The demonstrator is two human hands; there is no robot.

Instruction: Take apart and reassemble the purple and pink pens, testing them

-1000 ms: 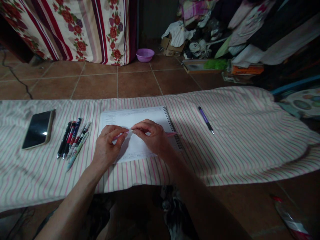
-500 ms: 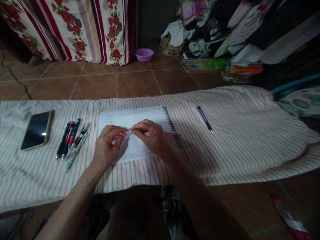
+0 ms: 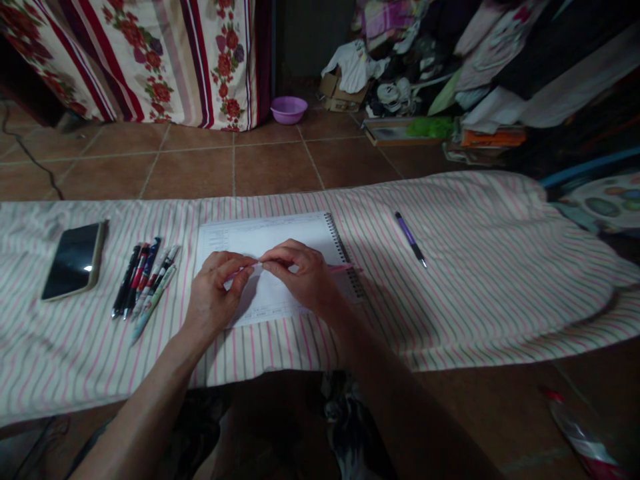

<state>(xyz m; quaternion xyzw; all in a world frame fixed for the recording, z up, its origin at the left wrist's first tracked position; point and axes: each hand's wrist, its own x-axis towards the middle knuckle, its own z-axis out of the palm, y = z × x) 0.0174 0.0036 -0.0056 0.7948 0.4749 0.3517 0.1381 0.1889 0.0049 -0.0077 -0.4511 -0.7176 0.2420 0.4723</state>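
Observation:
Over the spiral notebook [image 3: 280, 230], the fingertips of my left hand [image 3: 213, 287] and my right hand [image 3: 300, 270] meet. Both are closed in a pinch. Between them shows a thin, pale pinkish piece [image 3: 257, 263], small and mostly covered by the fingers; it looks like part of a pen. A slim pink pen-like piece [image 3: 341, 268] sticks out past my right hand across the spiral binding; whether that hand holds it or it lies on the page, I cannot tell. Left of the notebook lies a bunch of several pens [image 3: 147, 280].
The striped cloth [image 3: 475, 280] covers the long table. A purple pen [image 3: 410, 239] lies on it to the right, a phone [image 3: 73, 260] at the far left. Beyond, on the tiled floor, stand a purple basin [image 3: 289, 110] and piled clothes; a bottle [image 3: 583, 433] lies lower right.
Hardly anything differs. My right fingertips have shifted very slightly left, closer to the left ones; the pens, phone and notebook stay where they were.

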